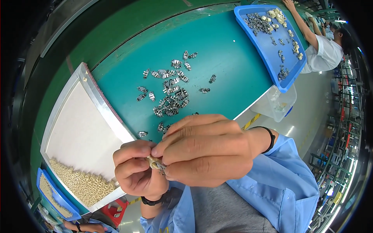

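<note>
Both my hands meet close to my chest over the table's near edge. My left hand [134, 171] and my right hand [202, 149] pinch the same small piece [156, 164], a beige plastic part with a silvery metal clip on it. Most of that piece is hidden by my fingers. Just beyond my hands, a loose heap of small silvery metal clips [171, 91] lies spread on the teal table [229, 50].
A white metal-rimmed tray [81, 124] at my left holds rows of beige parts [79, 182]. A blue bin [48, 192] lies beside it. A blue tray [272, 42] of clips sits far right, where another person [322, 50] works. A clear container [278, 103] hangs under the table edge.
</note>
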`<state>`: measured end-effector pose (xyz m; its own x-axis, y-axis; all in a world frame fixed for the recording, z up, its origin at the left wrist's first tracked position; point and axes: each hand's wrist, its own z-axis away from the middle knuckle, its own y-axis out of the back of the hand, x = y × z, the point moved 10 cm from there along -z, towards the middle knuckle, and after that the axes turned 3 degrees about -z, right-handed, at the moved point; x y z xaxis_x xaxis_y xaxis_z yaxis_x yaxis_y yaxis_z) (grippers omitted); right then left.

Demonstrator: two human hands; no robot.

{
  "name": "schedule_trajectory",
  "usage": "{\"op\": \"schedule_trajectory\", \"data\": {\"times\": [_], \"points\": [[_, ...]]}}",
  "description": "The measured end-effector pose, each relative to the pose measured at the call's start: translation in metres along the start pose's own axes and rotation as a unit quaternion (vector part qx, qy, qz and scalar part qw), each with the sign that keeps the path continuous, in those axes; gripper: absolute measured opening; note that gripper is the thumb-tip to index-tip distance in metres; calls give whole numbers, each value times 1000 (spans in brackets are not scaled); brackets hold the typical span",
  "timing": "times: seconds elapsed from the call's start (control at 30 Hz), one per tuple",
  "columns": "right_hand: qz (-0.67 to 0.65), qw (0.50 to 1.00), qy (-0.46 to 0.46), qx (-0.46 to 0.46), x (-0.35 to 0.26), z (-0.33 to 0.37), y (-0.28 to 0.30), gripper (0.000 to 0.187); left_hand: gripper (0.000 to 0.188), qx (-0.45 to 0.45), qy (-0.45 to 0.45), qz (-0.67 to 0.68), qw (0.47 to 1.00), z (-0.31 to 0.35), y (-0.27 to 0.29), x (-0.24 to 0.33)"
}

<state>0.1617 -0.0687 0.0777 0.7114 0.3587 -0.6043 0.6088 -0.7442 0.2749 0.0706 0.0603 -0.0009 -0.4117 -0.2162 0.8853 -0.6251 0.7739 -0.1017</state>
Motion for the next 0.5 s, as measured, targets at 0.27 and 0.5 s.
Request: {"op": "schedule_trajectory", "data": {"times": [0.27, 0.5], "points": [[27, 999, 26, 5, -9, 2, 2, 6, 33, 5, -6, -22, 1000, 3, -1, 3], [26, 999, 32, -6, -9, 3, 5, 9, 33, -1, 5, -24, 1000, 2, -6, 3]]}}
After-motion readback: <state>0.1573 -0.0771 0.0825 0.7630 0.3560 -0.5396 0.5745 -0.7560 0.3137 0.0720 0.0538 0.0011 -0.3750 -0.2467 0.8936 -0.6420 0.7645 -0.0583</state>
